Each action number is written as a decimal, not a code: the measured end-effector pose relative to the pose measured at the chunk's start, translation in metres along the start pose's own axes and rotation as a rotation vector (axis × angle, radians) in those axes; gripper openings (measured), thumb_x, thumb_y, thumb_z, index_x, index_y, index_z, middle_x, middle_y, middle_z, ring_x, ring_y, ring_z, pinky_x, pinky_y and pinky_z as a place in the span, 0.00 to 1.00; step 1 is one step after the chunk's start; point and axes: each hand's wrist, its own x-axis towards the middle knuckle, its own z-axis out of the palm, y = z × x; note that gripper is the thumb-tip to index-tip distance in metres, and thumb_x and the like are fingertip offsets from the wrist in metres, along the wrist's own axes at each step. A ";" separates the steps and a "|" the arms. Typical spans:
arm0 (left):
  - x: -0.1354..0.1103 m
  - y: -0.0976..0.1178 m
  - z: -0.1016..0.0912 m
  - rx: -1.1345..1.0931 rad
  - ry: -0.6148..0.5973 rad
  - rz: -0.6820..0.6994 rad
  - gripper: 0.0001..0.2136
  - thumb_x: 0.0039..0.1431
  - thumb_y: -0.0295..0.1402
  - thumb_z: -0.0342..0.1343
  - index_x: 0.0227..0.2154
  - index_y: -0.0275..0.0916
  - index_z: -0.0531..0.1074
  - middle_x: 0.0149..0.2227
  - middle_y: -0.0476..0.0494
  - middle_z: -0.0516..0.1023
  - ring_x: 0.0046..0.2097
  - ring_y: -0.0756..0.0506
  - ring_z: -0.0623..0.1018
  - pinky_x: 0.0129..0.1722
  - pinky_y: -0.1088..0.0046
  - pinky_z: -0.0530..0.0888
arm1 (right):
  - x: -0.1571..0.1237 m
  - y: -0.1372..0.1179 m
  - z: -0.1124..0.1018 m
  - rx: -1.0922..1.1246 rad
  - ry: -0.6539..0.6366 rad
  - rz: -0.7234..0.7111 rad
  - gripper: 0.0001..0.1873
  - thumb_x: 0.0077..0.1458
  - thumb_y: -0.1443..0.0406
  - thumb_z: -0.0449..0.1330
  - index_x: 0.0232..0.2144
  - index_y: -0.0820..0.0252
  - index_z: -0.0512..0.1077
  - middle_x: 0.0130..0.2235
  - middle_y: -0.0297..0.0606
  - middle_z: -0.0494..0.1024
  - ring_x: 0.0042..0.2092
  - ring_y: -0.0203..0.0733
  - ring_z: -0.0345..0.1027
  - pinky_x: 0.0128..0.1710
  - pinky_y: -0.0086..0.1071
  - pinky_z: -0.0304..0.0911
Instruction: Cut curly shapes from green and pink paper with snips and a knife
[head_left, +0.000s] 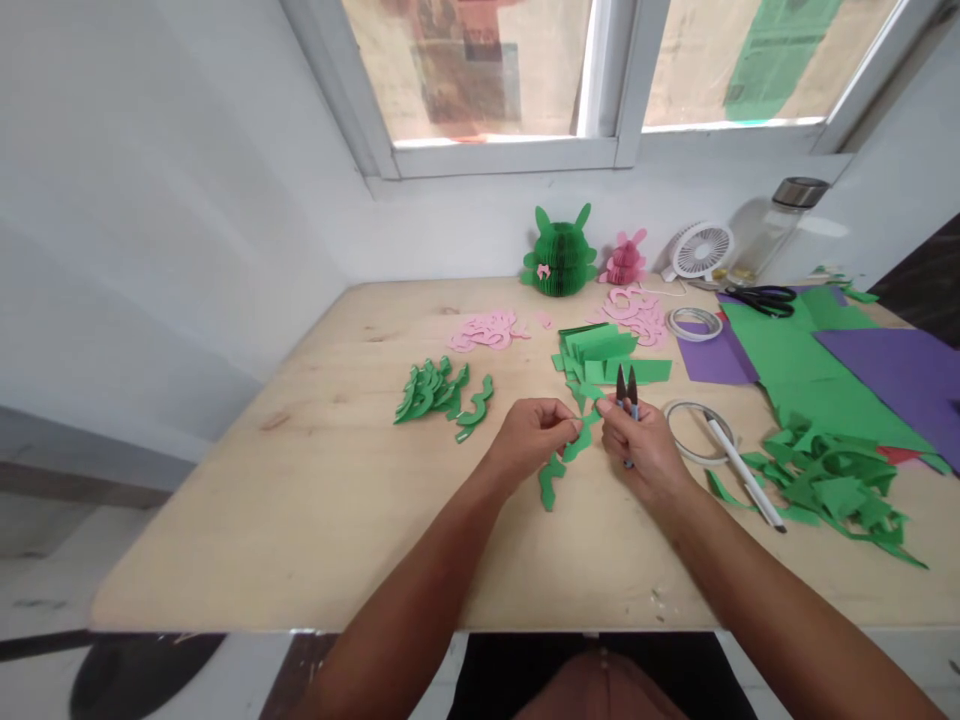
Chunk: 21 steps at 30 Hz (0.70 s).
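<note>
I log left hand (534,432) pinching the wavy green strip (559,470) over near-centre table (337,500), right hand (643,448) closed round snips (627,388), blades pointing far, off the paper: mid-trim, I judge, and another cut needs the blades swung onto the strip.

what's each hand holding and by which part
Left hand pinches the green paper cutout at its upper end; right hand grips small snips by the handle.
</note>
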 end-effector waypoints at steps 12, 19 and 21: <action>0.001 -0.003 -0.002 0.040 -0.053 -0.004 0.08 0.46 0.35 0.58 0.21 0.36 0.71 0.17 0.52 0.67 0.20 0.55 0.65 0.19 0.80 0.60 | -0.001 -0.002 0.001 0.007 0.020 -0.006 0.21 0.35 0.58 0.73 0.24 0.60 0.66 0.14 0.17 0.51 0.16 0.24 0.37 0.14 0.24 0.34; 0.005 -0.008 -0.002 0.110 0.088 0.158 0.08 0.51 0.34 0.57 0.22 0.35 0.72 0.19 0.52 0.68 0.22 0.54 0.65 0.21 0.79 0.61 | 0.004 0.000 -0.005 0.033 0.032 -0.006 0.19 0.41 0.55 0.70 0.22 0.60 0.67 0.14 0.20 0.52 0.15 0.24 0.38 0.14 0.24 0.34; 0.006 -0.010 -0.002 0.227 0.168 0.255 0.06 0.52 0.33 0.56 0.25 0.36 0.74 0.22 0.50 0.71 0.24 0.52 0.68 0.23 0.78 0.63 | 0.005 0.001 -0.007 0.040 0.024 0.006 0.18 0.42 0.54 0.69 0.25 0.62 0.70 0.14 0.20 0.53 0.15 0.24 0.38 0.13 0.24 0.33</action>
